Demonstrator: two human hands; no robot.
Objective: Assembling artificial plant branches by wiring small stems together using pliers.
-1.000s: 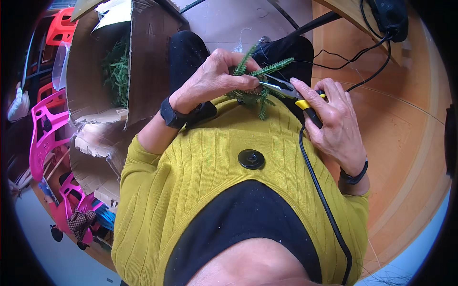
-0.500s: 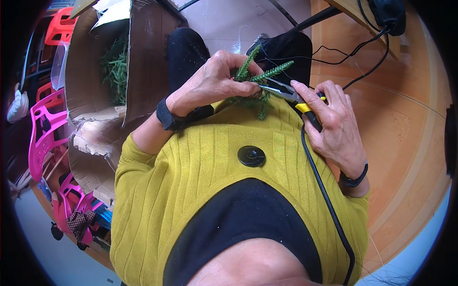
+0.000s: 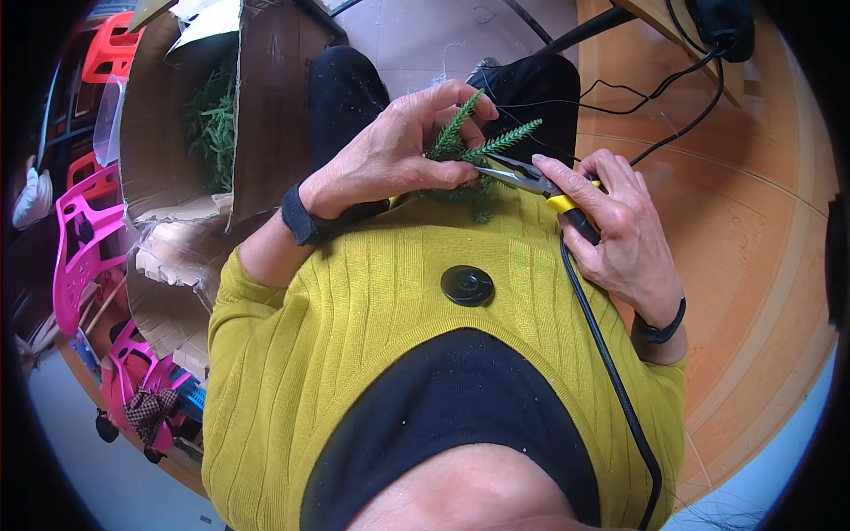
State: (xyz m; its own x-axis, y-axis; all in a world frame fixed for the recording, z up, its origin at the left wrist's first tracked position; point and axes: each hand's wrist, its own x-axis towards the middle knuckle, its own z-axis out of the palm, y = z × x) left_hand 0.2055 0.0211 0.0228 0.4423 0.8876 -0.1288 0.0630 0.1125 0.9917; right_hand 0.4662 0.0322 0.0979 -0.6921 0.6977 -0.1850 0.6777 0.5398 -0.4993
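Observation:
My left hand (image 3: 407,146) holds a green artificial pine sprig (image 3: 503,140) above my lap, thumb and fingers closed around its base. Its needled tips stick out past the fingers, and part of it hangs below the thumb. My right hand (image 3: 611,212) is wrapped round the yellow and black handles of long-nose pliers (image 3: 531,181). The metal jaws point left and reach the sprig's base by my left thumb. What lies between the jaws is hidden.
At left stands an open cardboard box (image 3: 279,106) with green sprigs (image 3: 211,128) inside. Pink plastic chairs (image 3: 75,248) and a red stool (image 3: 108,44) are beyond it. Black cables (image 3: 660,88) run at upper right from a black device (image 3: 722,31), over a wooden surface (image 3: 735,230).
My left index finger has lifted and spread away from the sprig. The pliers' jaws have shifted slightly left, still by the sprig's base.

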